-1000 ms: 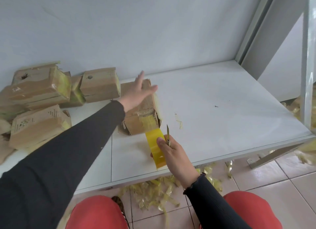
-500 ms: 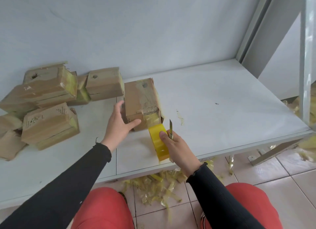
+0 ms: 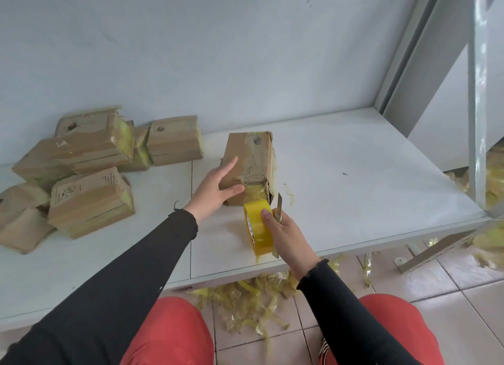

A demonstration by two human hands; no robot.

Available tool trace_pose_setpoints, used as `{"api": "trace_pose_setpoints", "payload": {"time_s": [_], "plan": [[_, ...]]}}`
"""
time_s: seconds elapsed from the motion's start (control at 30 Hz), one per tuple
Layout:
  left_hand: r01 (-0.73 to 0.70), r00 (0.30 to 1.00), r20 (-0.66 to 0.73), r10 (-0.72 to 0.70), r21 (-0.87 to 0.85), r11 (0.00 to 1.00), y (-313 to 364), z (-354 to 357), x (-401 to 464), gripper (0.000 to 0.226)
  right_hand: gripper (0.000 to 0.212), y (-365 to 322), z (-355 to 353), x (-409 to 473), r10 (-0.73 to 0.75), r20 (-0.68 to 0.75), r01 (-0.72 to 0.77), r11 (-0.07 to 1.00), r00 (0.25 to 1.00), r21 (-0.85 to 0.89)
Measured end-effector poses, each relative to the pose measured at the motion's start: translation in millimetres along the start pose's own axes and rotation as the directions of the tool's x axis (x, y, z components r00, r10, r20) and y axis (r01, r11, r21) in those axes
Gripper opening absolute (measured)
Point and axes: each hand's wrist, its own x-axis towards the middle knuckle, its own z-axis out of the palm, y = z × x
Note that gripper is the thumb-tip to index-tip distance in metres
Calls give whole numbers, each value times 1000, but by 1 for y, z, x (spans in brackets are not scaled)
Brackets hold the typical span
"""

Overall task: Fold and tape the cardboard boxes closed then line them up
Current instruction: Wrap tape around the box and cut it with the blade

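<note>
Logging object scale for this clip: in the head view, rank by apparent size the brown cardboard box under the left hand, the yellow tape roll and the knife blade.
1. Brown cardboard box
2. Yellow tape roll, nearer the camera, so slightly flattered
3. Knife blade

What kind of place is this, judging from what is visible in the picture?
Probably a small, informal packing corner, not a home kitchen or office. A plain white table stands against a bare wall, taped cardboard boxes are piled on it, and many tape scraps litter the tiled floor below.
</note>
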Motion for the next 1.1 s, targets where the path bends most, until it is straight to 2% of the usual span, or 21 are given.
{"api": "trace_pose_setpoints", "payload": {"time_s": [0.13, 0.23, 0.37, 0.47, 0.57, 0.7, 0.73, 0.77, 0.8, 0.83, 0.87, 0.9, 0.93, 0.97, 1.03, 1.1], "plan": [[9, 996, -85, -13, -46, 999, -1, 4, -2, 67, 33, 0, -4, 1, -10, -13, 10, 1000, 1000, -3], [2, 986, -168, -7, -34, 999, 13, -1, 2, 58, 35, -6, -10, -3, -88, -18, 87, 995, 996, -49], [10, 975, -222, 5, 68, 998, 48, -20, 13, 45, 36, -43, -26, -15, -132, 14, 128, 981, 991, 143], [76, 977, -201, -75, 0, 997, 69, -35, 18, 39, 25, -72, -42, -24, -183, 34, 172, 963, 983, 209], [191, 971, -125, -204, -106, 976, 77, -47, 24, 43, 27, -92, -57, -23, -271, 78, 243, 935, 959, 259], [375, 927, 10, -376, -110, 921, 85, -57, 33, 45, 27, -110, -57, -3, -307, 42, 292, 932, 951, 217], [392, 920, 18, -391, -57, 918, 88, -60, 35, 50, 28, -116, -55, 5, -304, 11, 296, 935, 952, 196], [373, 927, -11, -374, 89, 923, 93, -64, 36, 58, 31, -124, -51, 13, -301, -6, 297, 939, 954, 175], [330, 943, -80, -322, 317, 889, 96, -69, 37, 64, 37, -133, -49, 21, -295, -17, 294, 945, 955, 141], [276, 961, -166, -220, 542, 794, 98, -75, 37, 69, 43, -142, -46, 27, -288, -16, 288, 952, 957, 102], [213, 972, -216, -89, 664, 716, 99, -80, 39, 72, 48, -150, -43, 33, -285, -6, 285, 955, 958, 77], [146, 976, -220, 5, 666, 732, 98, -84, 43, 73, 51, -155, -42, 39, -281, 14, 279, 957, 960, 74], [60, 987, -153, 43, 609, 791, 96, -87, 47, 76, 51, -159, -41, 44, -274, 33, 271, 959, 961, 78], [-24, 999, -27, 44, 517, 856, 96, -89, 49, 85, 50, -162, -41, 48, -262, 38, 259, 963, 964, 75], [-52, 979, 203, -19, 338, 940, 93, -82, 52, 108, 47, -164, -41, 52, -250, 42, 247, 967, 967, 67], [-73, 962, 274, -1, 262, 962, 84, -71, 52, 102, 46, -161, -42, 55, -252, 50, 249, 966, 966, 71]]}}
